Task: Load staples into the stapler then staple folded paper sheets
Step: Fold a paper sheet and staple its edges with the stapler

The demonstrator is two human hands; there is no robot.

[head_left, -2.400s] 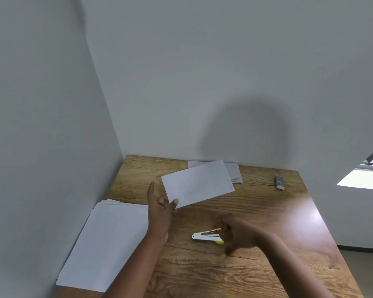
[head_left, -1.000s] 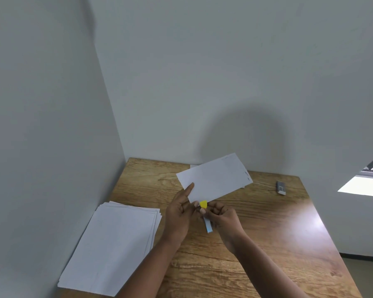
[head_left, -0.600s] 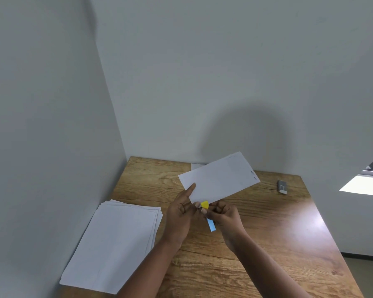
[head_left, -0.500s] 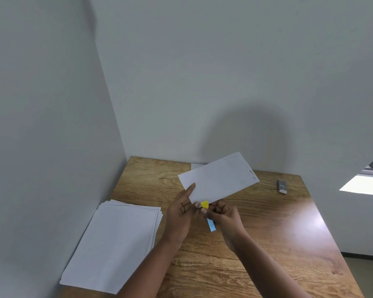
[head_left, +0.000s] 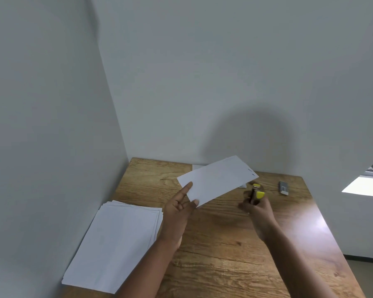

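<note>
Left hand (head_left: pixel 179 209) on folded paper (head_left: pixel 216 181)

I see two bare forearms coming in from the bottom edge, no sleeves on either. The left hand (head_left: pixel 179 208) and the right hand (head_left: pixel 257 208) carry no rings, watch or gloves. Nails are short and plain.
</note>
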